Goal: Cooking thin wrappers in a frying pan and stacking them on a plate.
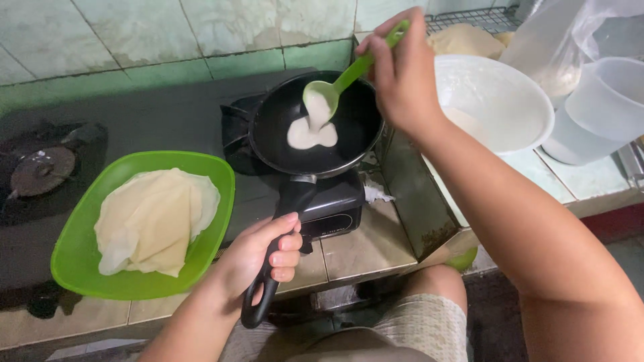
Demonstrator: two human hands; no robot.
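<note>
My right hand (404, 77) grips a green ladle (349, 75) tilted over a black frying pan (355, 134). White batter (310, 134) runs off the ladle and pools in the middle of the pan. My left hand (258, 258) is closed around the pan's black handle (258, 305), at the counter's front edge. The pan sits on a small black stove (335, 204).
A green plate (77, 258) with a stack of thin pale crepes (154, 221) lies left of the pan. A white bowl of batter (510, 87) and a white plastic jug (600, 107) stand to the right. Another burner (43, 171) is at far left. My knee is below.
</note>
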